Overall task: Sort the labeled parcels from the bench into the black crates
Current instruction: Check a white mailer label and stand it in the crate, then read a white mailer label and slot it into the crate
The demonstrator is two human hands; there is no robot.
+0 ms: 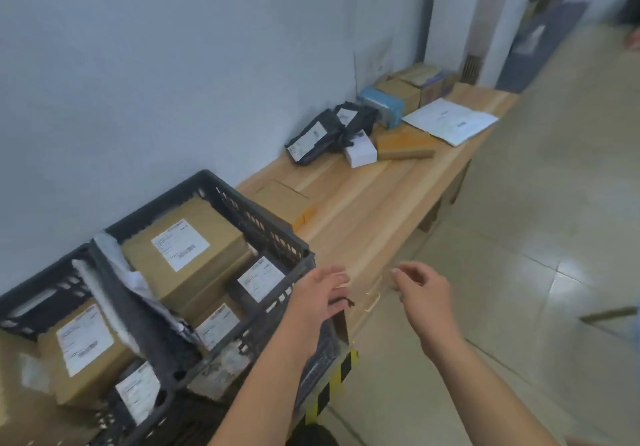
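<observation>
Two black crates stand at the near end of the wooden bench (374,203). The nearer-right crate (263,227) holds several brown labeled boxes, the biggest one (187,251) at its back. The left crate (38,293) holds another labeled box (83,345). My left hand (322,293) hovers over the right crate's front corner, fingers loose and holding nothing. My right hand (422,290) hangs above the bench edge, fingers loosely curled, empty. Farther along the bench lie black bagged parcels (322,134), a white box (360,153), a flat brown box (403,146), a blue parcel (382,103) and white envelopes (450,120).
A flat brown box (284,200) lies on the bench just behind the right crate. More cardboard boxes (419,82) are stacked at the far end by the wall. Tiled floor (519,238) runs along the right of the bench. Yellow-black tape (332,383) marks the bench's near corner.
</observation>
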